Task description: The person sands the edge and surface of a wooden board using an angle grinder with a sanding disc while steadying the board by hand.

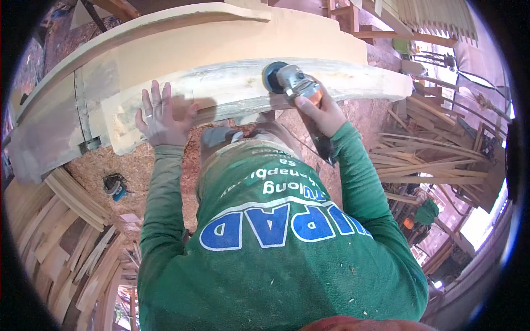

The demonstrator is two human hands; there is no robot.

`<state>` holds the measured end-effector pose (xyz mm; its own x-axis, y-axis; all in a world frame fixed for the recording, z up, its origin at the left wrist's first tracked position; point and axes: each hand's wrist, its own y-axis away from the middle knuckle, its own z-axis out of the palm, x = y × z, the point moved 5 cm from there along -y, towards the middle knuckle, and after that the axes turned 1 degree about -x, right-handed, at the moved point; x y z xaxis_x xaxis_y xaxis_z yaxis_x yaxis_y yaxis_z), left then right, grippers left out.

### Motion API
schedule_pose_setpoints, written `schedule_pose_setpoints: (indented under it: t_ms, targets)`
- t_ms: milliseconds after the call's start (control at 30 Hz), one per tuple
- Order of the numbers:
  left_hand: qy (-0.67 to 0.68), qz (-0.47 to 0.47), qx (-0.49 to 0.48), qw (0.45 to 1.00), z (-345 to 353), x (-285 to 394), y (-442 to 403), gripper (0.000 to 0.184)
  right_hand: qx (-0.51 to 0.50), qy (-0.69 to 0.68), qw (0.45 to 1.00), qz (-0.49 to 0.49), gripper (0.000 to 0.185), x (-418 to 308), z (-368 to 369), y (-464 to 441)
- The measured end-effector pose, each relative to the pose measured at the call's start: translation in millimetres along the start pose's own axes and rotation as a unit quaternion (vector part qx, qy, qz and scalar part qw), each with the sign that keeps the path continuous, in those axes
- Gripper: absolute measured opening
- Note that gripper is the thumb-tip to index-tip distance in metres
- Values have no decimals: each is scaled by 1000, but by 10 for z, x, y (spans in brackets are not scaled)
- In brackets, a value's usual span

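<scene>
A long, pale, curved wooden piece point(232, 80) with grey-streaked grain lies across the workbench in front of me. My right hand point(326, 113) is wrapped round an angle grinder point(298, 83), whose dark round disc point(273, 77) meets the upper face of the wood right of centre. My left hand point(165, 118) is open, fingers spread, over the left part of the same piece. A shadow falls beside its thumb; whether the palm presses on the wood I cannot tell. The rear of the grinder hangs below my right wrist, partly hidden.
Behind the curved piece stretches the workbench board point(309, 41), with another curved strip point(165, 16) along its far side. Stacks of thin wooden strips point(430, 157) lie on the right, more cut pieces point(72, 243) at lower left. Wood shavings point(149, 182) cover the ground around a blue-rimmed object point(116, 188).
</scene>
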<state>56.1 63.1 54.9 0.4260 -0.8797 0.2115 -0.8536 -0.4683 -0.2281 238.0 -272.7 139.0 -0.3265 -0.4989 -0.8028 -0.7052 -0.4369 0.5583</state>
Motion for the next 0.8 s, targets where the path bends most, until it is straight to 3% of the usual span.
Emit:
schedule_pose_setpoints:
  t_ms: [100, 167, 300, 400, 500, 533, 700, 800]
  targets:
    - [-4, -10, 5, 1000, -12, -13, 5, 71, -32, -49, 998, 11, 91, -95, 79, 5]
    - [26, -11, 37, 999, 28, -49, 45, 63, -79, 3, 996, -32, 92, -157, 373, -70]
    - [61, -41, 31, 997, 39, -71, 46, 40, -160, 284, 944, 41, 95, -703, 1150, -91]
    - [100, -56, 28, 993, -5, -54, 10, 31, -138, 228, 962, -58, 98, -611, 1225, -157]
    - [78, -47, 31, 995, -60, 14, -10, 31, -110, 243, 963, 31, 102, -511, 813, -85]
    - [77, -43, 24, 996, -66, 24, -3, 33, -90, 187, 978, 31, 107, -411, 659, -57]
    - [66, -27, 5, 997, -52, 13, -11, 43, 31, -46, 998, 10, 94, 44, -33, 32]
    - [81, -39, 27, 996, -74, 43, -11, 23, 58, -118, 991, 2, 85, 127, -237, 51]
